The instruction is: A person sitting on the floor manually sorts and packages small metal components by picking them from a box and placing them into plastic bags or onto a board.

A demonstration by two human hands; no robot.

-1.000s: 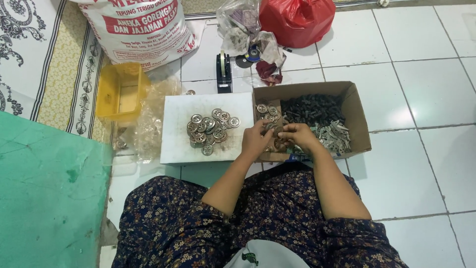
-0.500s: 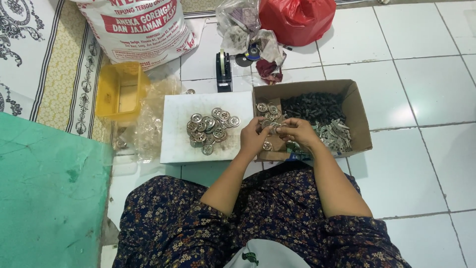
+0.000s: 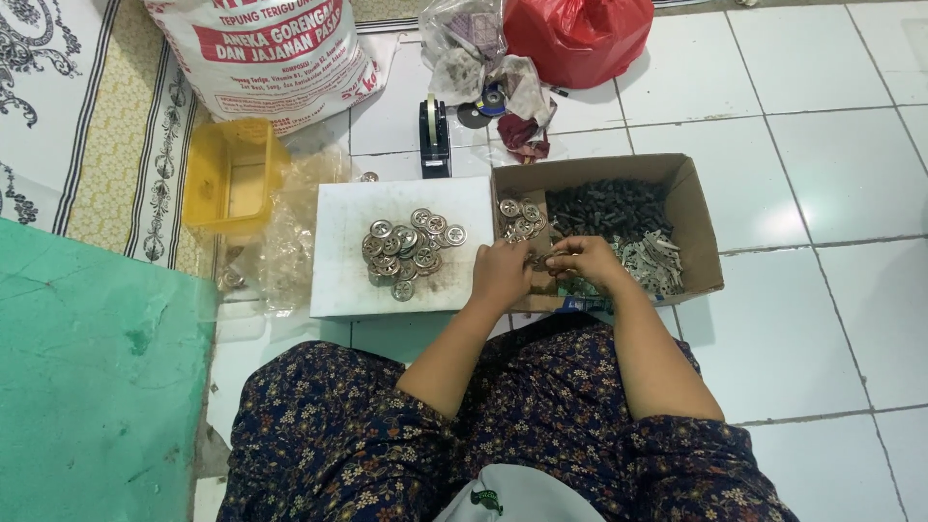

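Note:
My left hand (image 3: 500, 274) and my right hand (image 3: 587, 261) meet over the near left part of an open cardboard box (image 3: 698, 232). Their fingers pinch a small metal part (image 3: 543, 259) between them; I cannot tell its shape. Inside the box lie round metal washers (image 3: 519, 218) at the left, dark screws (image 3: 607, 207) at the back and flat silver brackets (image 3: 652, 263) at the right. Left of the box a white board (image 3: 343, 280) carries a heap of assembled round metal discs (image 3: 408, 247).
A black tape dispenser (image 3: 434, 137) stands behind the board. A yellow plastic tray (image 3: 230, 174), clear plastic bags (image 3: 290, 237), a printed white sack (image 3: 261, 53), a red bag (image 3: 577, 34) and a green mat (image 3: 92, 372) lie around on the white tiled floor.
Both hands stay together over the box, shifting slightly as the fingers work the small part. The pile on the board looks unchanged.

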